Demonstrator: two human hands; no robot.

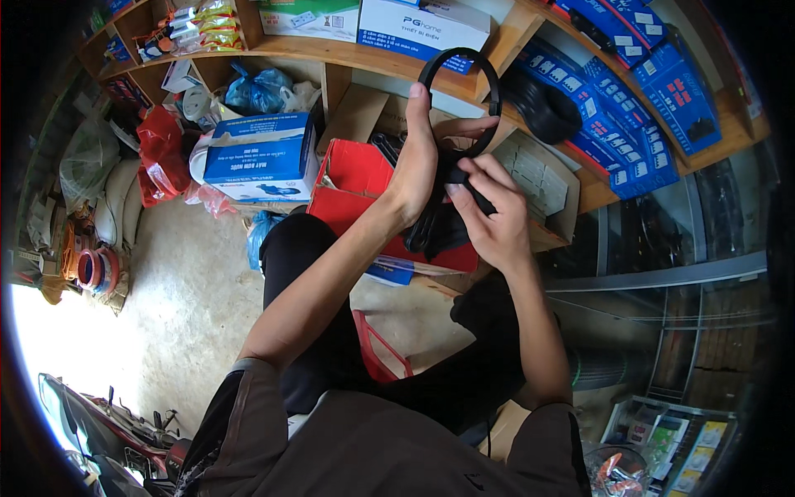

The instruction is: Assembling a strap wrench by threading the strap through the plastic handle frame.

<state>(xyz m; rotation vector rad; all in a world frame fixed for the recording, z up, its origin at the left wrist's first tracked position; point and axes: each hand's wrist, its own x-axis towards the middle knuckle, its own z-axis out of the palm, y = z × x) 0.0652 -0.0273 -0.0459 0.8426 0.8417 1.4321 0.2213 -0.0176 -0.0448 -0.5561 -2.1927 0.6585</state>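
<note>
A black looped cord (464, 53) stands up in front of me, over the open red box. My left hand (421, 157) holds its left side, thumb pointing up along it and fingers reaching across to its right side. At the lower end of the loop, my right hand (499, 211) pinches a small dark piece (454, 176) between thumb and fingers; its exact kind is hard to make out. Beneath both hands, more black cords (439, 228) lie bunched in the red cardboard box (335, 203), partly hidden by my left wrist.
Wooden shelves (319, 58) with boxes and bags curve across the far side. A blue-and-white carton (261, 157) and a red plastic bag (161, 157) stand left of the red box. Blue packages (613, 124) fill the right shelf. A motorbike (108, 431) is at lower left.
</note>
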